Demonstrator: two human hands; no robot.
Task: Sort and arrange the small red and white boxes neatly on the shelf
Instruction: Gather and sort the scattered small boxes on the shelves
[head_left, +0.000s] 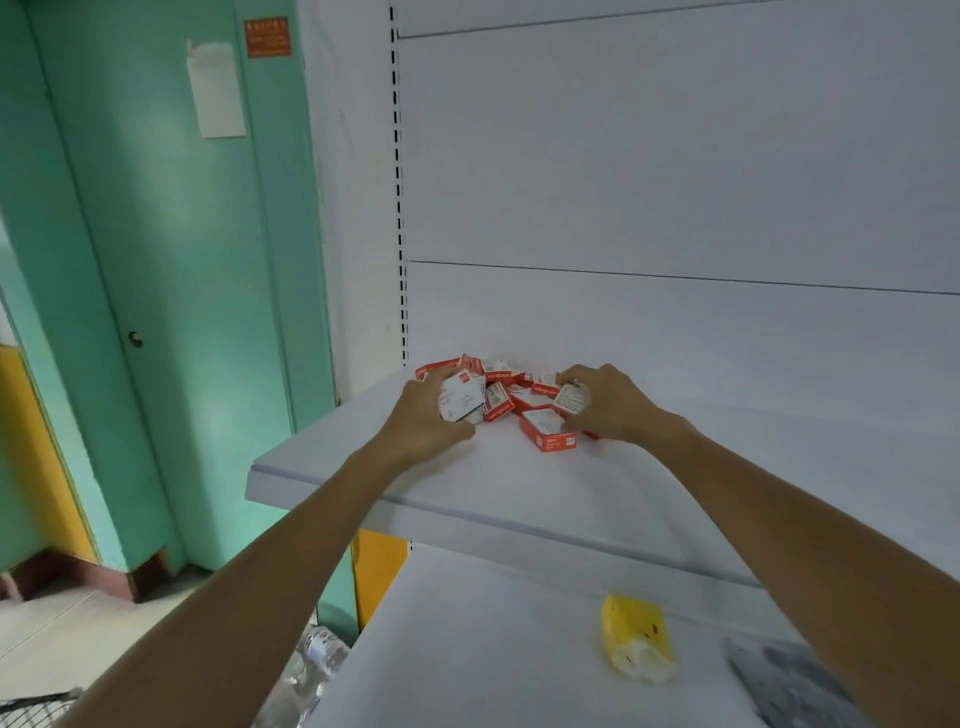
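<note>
A jumbled pile of small red and white boxes (506, 387) lies at the back left of a white shelf (363, 467), against the rear panel. My left hand (423, 415) is curled around a small stack of boxes (461, 397) at the pile's left side, white faces toward me. My right hand (610, 402) grips one box (570, 399) at the pile's right side. One red box (548, 428) with a white top lies flat at the front of the pile, between my hands.
A lower white shelf carries a yellow and white packet (636, 636) and a grey patterned item (789, 680) at the right. Left of the shelving stand a green door (171, 291) and wall. Plastic bottles (317, 654) lie on the floor below.
</note>
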